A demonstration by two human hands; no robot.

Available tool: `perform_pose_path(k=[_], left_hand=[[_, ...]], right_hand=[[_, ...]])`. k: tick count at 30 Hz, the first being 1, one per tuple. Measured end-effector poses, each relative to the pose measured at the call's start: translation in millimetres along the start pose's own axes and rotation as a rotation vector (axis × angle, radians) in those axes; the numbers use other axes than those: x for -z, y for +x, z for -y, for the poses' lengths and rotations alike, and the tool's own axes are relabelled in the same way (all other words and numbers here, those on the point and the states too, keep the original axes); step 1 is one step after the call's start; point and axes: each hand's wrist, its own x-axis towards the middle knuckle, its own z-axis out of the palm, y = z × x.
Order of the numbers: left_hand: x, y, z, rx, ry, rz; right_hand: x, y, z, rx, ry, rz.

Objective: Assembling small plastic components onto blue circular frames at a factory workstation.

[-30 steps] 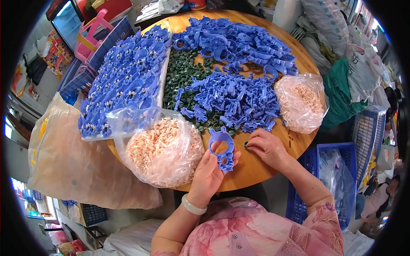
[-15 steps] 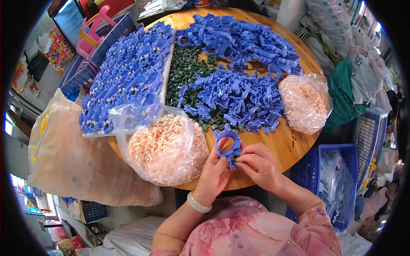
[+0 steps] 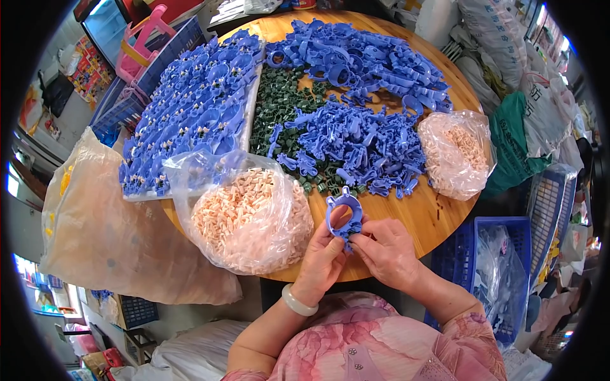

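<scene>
My left hand [image 3: 324,257] grips a blue plastic ring-shaped part [image 3: 351,206] upright above the table's near edge. Two small prongs stick up from the ring's top. At its base my right hand [image 3: 387,251] pinches closed against a small dark green piece [image 3: 354,232], mostly covered by the fingers. Just beyond my hands lies a heap of small blue plastic parts [image 3: 356,140]. Dark green small pieces [image 3: 279,105] spread to the left of it. A pile of larger blue ring parts [image 3: 362,57] lies at the far side.
On the round wooden table [image 3: 438,222], a clear bag of pale peach pieces [image 3: 241,216] stands at near left, and another bag [image 3: 460,152] at right. A white board [image 3: 253,105] bears rows of blue assemblies. Blue crates [image 3: 502,222] stand beside the table.
The blue ring part has tilted and turned slightly in my left hand. My right fingers have closed in around its base, hiding more of the green piece.
</scene>
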Motion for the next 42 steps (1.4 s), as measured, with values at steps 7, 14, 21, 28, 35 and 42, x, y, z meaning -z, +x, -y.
perform_pose_path(k=[7,14,21,28,35,42], left_hand=[[1,-2,-2,0.041,-0.056,-0.025],[-5,-8,-5,0.078,-0.020,-0.093],[-4,-10,-9,0.079,-0.124,0.001],[0,-11,-8,0.096,-0.116,-0.008],[5,-10,-2,0.064,-0.215,0.031],[8,-12,-4,0.068,-0.164,0.049]], right_hand=[[2,-1,1,-0.012,0.094,-0.004],[10,1,2,-0.005,0.115,0.062],[30,26,-17,-0.163,0.523,0.034],[1,139,20,0.278,0.418,0.054],[-88,185,29,0.449,-0.057,0.536],[-87,181,16,0.287,0.221,0.473]])
